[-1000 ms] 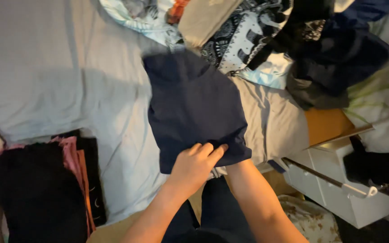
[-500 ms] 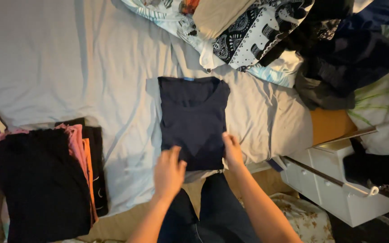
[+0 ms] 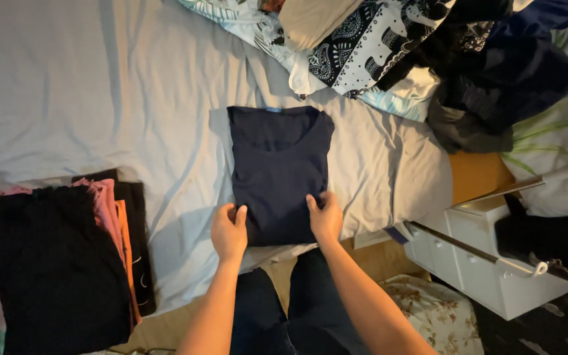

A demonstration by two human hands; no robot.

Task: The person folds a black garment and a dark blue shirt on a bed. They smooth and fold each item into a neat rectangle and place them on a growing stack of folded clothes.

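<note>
Stack of folded black, pink and orange clothes [image 3: 67,269] cut off at left and bottom edges; heap of patterned and dark unfolded laundry [image 3: 428,46] cropped at top.

folded shirt [image 3: 279,172] on bed [image 3: 87,92], stack [image 3: 54,263] left

Both hands, left hand [image 3: 229,231] and right hand [image 3: 325,217], gripping folded navy shirt [image 3: 279,172] on grey bedsheet [image 3: 87,98], folded clothes stack [image 3: 54,263] nearby
</note>
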